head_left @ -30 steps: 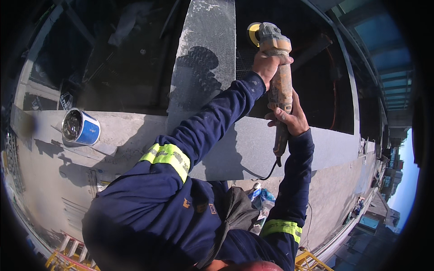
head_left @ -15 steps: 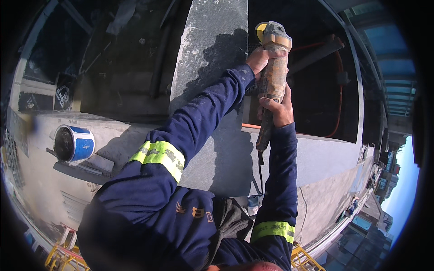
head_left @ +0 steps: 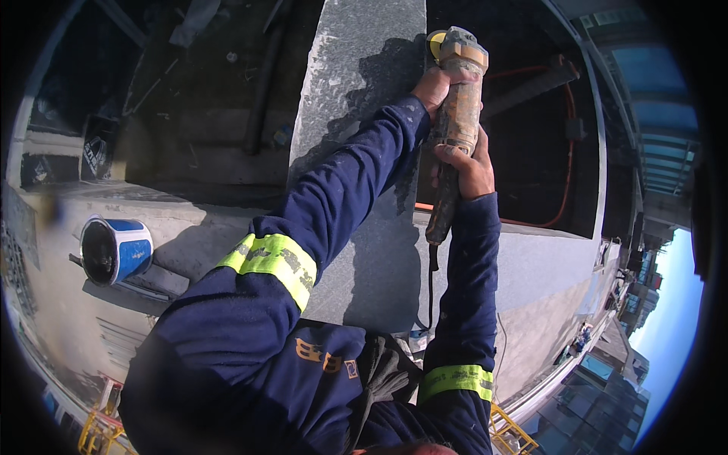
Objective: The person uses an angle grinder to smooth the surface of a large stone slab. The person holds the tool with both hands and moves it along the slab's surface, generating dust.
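We've got both hands clamped on the angle grinder (head_left: 461,110), set slightly apart along its body; left hand (head_left: 434,87) wraps the far end just behind the head, right hand (head_left: 476,173) grips nearer us, where the body narrows to the handle; grinder sits right of centre at the far side, over the right edge of the grey metal strip (head_left: 327,91); yellow disc (head_left: 436,44) is on the left of the head, beside that edge; can't tell if it touches; black cord (head_left: 431,292) drops from the handle toward us; blue-and-white bucket (head_left: 134,250) is on the concrete ledge (head_left: 186,235) at left; orange cable (head_left: 571,155) runs through the dark opening at right.
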The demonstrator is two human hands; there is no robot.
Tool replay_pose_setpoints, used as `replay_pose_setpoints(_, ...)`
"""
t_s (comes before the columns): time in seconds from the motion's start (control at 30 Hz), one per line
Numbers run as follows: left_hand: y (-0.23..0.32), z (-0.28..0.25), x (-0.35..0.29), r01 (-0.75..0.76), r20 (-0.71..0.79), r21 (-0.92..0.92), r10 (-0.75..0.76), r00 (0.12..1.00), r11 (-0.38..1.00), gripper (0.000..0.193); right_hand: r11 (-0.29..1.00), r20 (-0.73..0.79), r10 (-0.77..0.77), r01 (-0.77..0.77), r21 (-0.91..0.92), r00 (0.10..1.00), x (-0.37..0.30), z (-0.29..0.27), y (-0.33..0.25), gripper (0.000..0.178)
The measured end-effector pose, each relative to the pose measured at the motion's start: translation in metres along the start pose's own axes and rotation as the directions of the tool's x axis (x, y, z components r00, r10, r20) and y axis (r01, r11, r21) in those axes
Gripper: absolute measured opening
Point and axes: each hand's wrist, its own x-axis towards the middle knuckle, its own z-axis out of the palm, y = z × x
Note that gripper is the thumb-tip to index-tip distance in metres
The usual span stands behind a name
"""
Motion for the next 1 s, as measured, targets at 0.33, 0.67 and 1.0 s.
replay_pose_setpoints(0.33,-0.004,-0.004,0.003,0.066,-0.093,0.009,-0.065,0.994,0.998,0.038,0.999,-0.032,0.035,-0.036,-0.029,0.999,0.002,-0.001,0.005,0.083)
replay_pose_setpoints(0.67,-0.006,-0.005,0.009,0.035,-0.091,0.012,-0.034,0.995,0.999,0.037,0.998,0.007,0.047,-0.047,-0.048,0.999,0.005,-0.006,0.002,0.077)
replay_pose_setpoints(1.0,-0.001,0.001,0.005,0.082,-0.105,-0.014,-0.083,0.991,0.997,0.038,0.996,-0.009,0.05,-0.05,-0.069,0.999,0.005,-0.007,0.0,0.084)
